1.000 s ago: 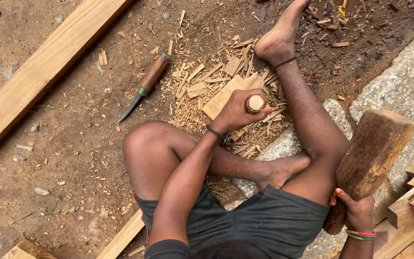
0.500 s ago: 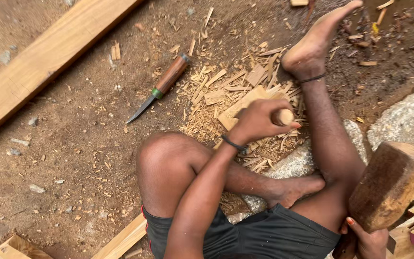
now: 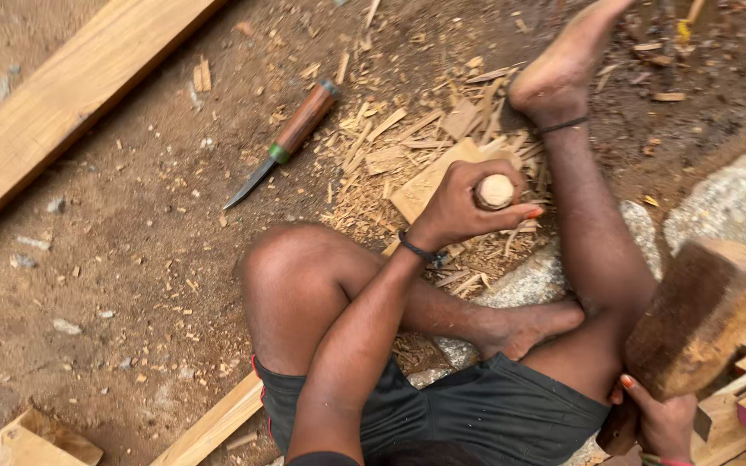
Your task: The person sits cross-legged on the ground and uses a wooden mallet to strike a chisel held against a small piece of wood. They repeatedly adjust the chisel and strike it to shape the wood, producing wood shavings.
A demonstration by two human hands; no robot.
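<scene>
Left hand is wrapping tight round the chisel handle, right hand is gripping the wooden mallet; a skewed blow risks catching knuckles or the foot.

A knife with a brown handle lies on the dirt ground. A long wooden plank lies near it.

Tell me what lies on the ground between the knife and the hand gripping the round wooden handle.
In the head view, loose wood chips and shavings on bare dirt fill the stretch between the knife and the left hand on the handle.
</scene>
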